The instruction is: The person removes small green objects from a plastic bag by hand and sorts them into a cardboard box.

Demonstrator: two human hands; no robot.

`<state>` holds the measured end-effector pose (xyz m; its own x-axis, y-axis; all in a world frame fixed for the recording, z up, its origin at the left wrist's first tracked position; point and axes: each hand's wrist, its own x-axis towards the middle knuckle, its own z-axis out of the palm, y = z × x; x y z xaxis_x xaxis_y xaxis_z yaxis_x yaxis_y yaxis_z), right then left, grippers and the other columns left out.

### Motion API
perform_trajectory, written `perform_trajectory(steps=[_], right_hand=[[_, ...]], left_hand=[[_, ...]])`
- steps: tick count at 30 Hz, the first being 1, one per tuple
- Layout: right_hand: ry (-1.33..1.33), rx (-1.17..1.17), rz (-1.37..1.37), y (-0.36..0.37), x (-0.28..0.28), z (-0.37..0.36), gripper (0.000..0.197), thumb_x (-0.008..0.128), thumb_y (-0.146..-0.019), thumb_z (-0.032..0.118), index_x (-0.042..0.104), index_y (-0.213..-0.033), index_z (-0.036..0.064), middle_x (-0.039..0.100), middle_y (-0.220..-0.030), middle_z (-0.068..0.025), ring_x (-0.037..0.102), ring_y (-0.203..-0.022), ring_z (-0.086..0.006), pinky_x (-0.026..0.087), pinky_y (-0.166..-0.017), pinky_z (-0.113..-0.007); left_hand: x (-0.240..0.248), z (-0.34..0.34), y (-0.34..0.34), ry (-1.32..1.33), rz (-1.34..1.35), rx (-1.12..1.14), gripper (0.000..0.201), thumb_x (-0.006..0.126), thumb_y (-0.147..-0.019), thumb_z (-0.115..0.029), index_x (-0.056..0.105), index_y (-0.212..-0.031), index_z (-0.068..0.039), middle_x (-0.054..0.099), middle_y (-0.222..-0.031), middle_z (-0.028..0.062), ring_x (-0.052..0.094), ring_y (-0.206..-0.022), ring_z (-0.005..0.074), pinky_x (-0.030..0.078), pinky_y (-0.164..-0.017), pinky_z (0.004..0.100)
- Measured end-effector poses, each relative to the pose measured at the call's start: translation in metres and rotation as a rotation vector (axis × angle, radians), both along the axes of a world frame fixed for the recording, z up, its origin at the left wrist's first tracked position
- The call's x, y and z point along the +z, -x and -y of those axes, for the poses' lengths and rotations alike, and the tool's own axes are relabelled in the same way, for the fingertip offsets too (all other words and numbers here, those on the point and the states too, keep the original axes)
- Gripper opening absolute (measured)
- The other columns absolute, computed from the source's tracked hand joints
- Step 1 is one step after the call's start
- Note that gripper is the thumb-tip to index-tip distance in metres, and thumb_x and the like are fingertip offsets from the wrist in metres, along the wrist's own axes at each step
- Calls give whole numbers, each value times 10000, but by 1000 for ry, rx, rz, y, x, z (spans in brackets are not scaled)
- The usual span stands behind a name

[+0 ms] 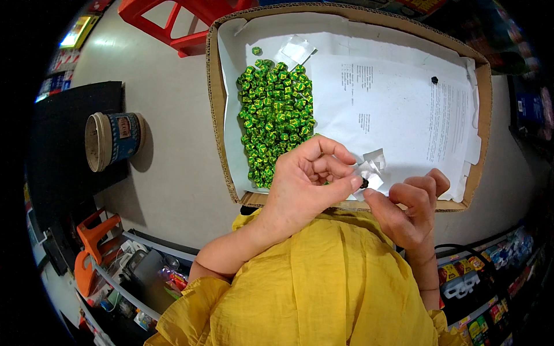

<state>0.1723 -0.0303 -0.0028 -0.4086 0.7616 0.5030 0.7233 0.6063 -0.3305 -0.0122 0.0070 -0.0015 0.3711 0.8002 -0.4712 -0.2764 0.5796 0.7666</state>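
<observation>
A small dark lump rests against a square of silver foil over the near edge of the tray. My left hand has its fingers curled and its thumb tip right beside the lump, pinching at the foil. From the other side, my right hand is bent closed, its fingertips at the foil's lower edge. More foil squares lie under this one, partly hidden. Left of my hands spreads a tightly packed layer of small green-and-yellow foil-wrapped pieces.
A paper-lined cardboard tray holds it all. Loose foil squares lie beyond the wrapped pieces, and a second dark lump at the right. A red stool, a blue-and-white tub and stocked shelves surround the tray.
</observation>
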Motion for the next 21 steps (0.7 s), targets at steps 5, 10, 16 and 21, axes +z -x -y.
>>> perform_trajectory(steps=[5, 10, 16, 21], right_hand=[[65, -33, -144, 5, 0, 0, 287, 697, -544, 92, 607, -811, 149, 455, -780, 27, 437, -680, -133, 275, -736, -353], [329, -169, -311, 15, 9, 3, 247, 714, -574, 32, 582, -771, 100, 464, -742, -8, 434, -665, -165, 312, -696, -311], [532, -227, -617, 21, 13, 0, 169, 662, -631, -16, 548, -742, 40, 467, -713, -53, 431, -668, -191, 349, -618, -262], [585, -250, -683, 24, 16, 0, 149, 634, -639, -37, 534, -731, 25, 475, -733, -63, 444, -693, -172, 365, -621, -262]], left_hand=[[1, 0, 1, -50, -37, -36, 241, 668, -728, 30, 515, -901, -36, 612, -777, 11, 558, -699, 40, 434, -636, 168], [6, -3, 1, -107, -50, -58, 231, 681, -722, 14, 522, -882, -36, 587, -770, -4, 553, -719, 40, 438, -659, 173], [8, -5, 4, -118, -6, -96, 205, 685, -725, 8, 540, -862, -40, 564, -764, -19, 536, -714, 34, 435, -663, 173], [4, -2, 6, -113, 58, -104, 196, 677, -733, 13, 540, -866, -35, 549, -786, -19, 530, -733, 27, 423, -670, 168]])
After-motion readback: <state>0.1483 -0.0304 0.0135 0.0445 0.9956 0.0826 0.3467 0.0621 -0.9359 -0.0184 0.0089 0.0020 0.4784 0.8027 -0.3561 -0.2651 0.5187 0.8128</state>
